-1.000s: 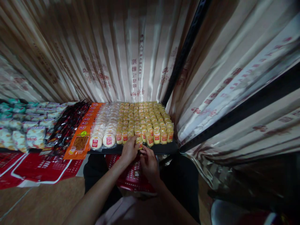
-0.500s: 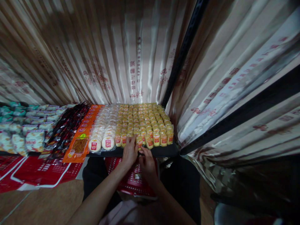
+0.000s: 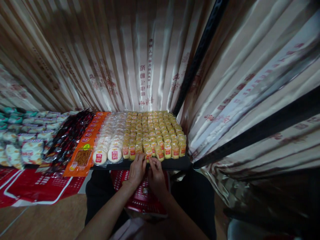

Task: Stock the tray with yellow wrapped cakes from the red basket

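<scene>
A dark shelf (image 3: 172, 164) carries several rows of small yellow wrapped cakes (image 3: 155, 131) with red labels. My left hand (image 3: 136, 169) and my right hand (image 3: 155, 173) meet at the front row, fingers curled round one small yellow cake (image 3: 149, 153) between them. The left fingertips rest on the packets just left of it. Both forearms reach up from the bottom of the view.
Round white wrapped cakes (image 3: 110, 146) lie left of the yellow ones, then orange packets (image 3: 83, 153), dark red packets (image 3: 67, 138) and pale green-and-white bags (image 3: 25, 140). A red basket (image 3: 143, 196) sits below the shelf. Shiny printed curtains (image 3: 140, 60) hang behind and to the right.
Both hands have drawn slightly toward the shelf's front edge and closer together at the front row. The view has shifted a little.
</scene>
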`<state>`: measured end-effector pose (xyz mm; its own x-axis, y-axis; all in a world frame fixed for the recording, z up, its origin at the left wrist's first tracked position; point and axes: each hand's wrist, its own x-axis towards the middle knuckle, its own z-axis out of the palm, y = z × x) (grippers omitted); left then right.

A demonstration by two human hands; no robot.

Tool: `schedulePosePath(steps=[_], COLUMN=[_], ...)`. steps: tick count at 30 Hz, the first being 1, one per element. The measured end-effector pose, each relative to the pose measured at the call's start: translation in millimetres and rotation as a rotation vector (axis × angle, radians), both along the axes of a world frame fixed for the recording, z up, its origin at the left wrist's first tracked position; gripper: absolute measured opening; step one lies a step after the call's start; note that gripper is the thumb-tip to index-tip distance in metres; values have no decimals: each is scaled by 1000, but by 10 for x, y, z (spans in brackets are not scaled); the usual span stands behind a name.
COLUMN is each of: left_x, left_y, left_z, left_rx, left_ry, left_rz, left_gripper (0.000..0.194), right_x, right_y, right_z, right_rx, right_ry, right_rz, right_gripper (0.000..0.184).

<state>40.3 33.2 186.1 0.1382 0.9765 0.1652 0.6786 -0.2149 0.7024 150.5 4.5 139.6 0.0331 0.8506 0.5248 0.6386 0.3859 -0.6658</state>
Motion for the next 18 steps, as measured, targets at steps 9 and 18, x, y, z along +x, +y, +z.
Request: schedulePosePath(steps=[9, 18], left_x=[14, 27], left_y=[20, -21], left_z=[-178, -157], left_rx=[40, 38], left_ry=[67, 91], left_rz=[-14, -93], left_gripper=[27, 31], right_x=[-23, -29], right_y=[25, 7], right_z=[12, -8], right_rx=[6, -2], right_ry=[8, -6], right_rz=[38, 41], right_gripper=[51, 55])
